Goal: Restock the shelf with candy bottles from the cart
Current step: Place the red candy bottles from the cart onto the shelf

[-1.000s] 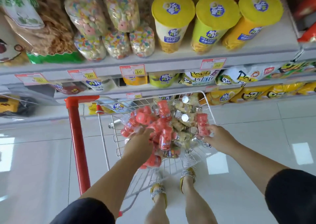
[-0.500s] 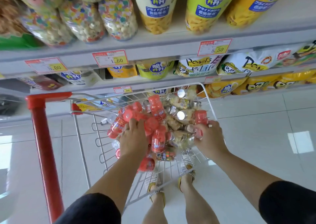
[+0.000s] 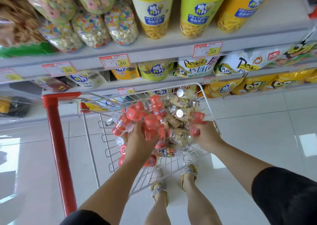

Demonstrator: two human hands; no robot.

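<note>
Below "5.50" and "1.60" price tags (image 3: 207,49), both hands, left hand (image 3: 139,139) and right hand (image 3: 205,134), clutch red candy bottles (image 3: 151,127) over the cart (image 3: 204,94)

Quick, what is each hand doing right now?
Left hand: closed on red bottles.
Right hand: closed on a red bottle.

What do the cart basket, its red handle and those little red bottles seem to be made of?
Cart basket: thin white-coated metal wire, judging by its open grid of slim rods. Red handle: glossy, probably plastic or painted metal; the shine leaves it open. Red bottles: apparently translucent plastic with ridged red caps and printed labels.
</note>
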